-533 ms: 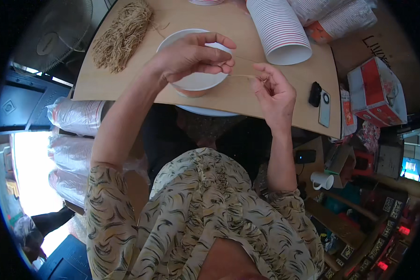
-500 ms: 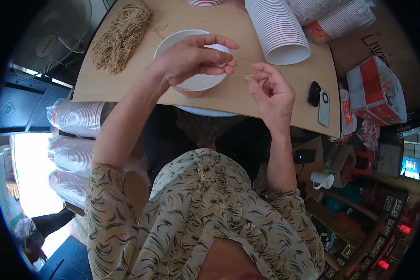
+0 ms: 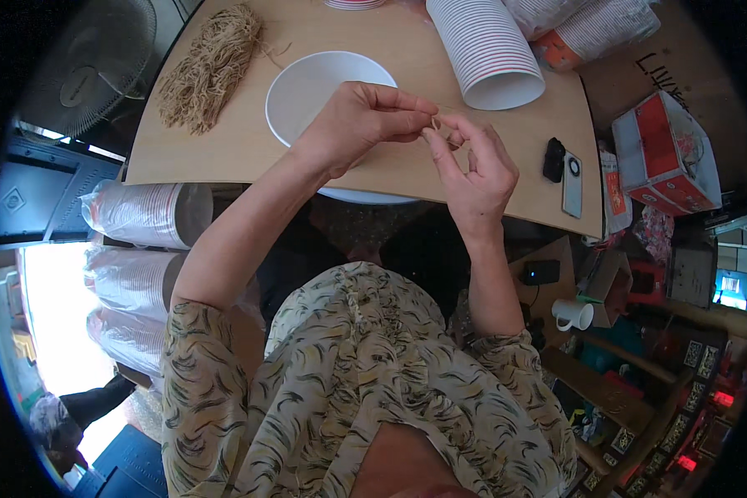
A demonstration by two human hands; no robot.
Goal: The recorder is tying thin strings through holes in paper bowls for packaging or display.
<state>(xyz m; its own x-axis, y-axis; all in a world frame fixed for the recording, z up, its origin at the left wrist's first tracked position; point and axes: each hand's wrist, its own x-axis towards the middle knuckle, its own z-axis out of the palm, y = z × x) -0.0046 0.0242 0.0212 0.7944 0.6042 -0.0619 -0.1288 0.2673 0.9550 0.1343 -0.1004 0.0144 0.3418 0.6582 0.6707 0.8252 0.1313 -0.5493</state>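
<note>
Through the head view, I am observing the left hand (image 3: 369,120) and right hand (image 3: 481,162) working fingertip to fingertip above the worktop (image 3: 473,183), just right of the white bowl (image 3: 303,91). Both hands are gripping the tan strand (image 3: 436,123), each pinching it between thumb and index finger; a fingertip pinch is probably suiting so thin a piece. The bundle of strands (image 3: 212,70) is lying toward the worktop's far left edge, presumably for keeping it within left-hand reach. The stack of bowls (image 3: 485,54) is resting on its side toward the far right corner, its mouth facing the near edge, likely for easy drawing.

Orientation: the fingers are hiding most of the tan strand. Only a short, bent piece is showing, so I am leaving its long axis and the direction of its ends undetermined.
</note>
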